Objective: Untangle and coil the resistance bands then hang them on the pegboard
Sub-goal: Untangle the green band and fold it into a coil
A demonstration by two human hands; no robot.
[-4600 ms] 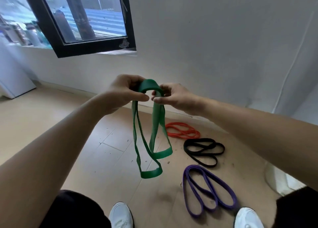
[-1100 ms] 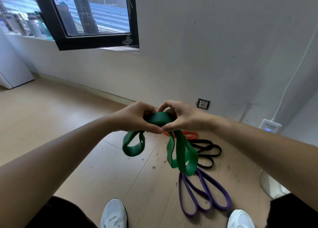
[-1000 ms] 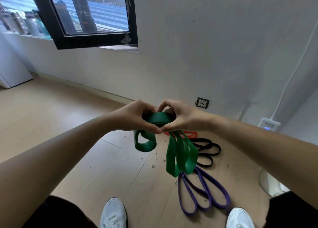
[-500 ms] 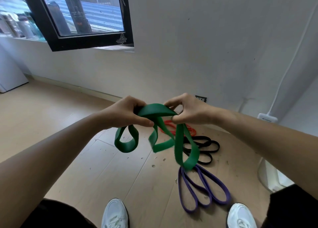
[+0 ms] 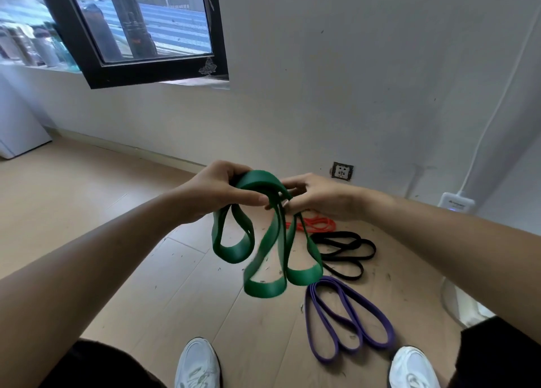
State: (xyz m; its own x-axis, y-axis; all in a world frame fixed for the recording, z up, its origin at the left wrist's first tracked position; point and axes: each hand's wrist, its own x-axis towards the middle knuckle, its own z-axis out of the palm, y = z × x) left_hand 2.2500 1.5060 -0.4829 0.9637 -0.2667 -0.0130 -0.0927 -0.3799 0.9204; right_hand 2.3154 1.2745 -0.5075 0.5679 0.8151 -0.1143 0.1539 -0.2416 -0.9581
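A wide green resistance band hangs in three loops from between both hands at chest height. My left hand grips its folded top, thumb pressed across the strands. My right hand pinches the same bundle from the right side, fingers partly hidden behind the band. On the floor beyond lie a purple band, a black band and a red band, each folded into loose loops. No pegboard is in view.
A white wall with a socket and a white power adapter stands ahead. A black-framed window is at the upper left. My two white shoes are at the bottom edge. Small debris is scattered over the wooden floor.
The long hanging green band has been gathered into shorter loops over the last seconds. Since half a second ago the hands drew closer together and the loops hang straighter.
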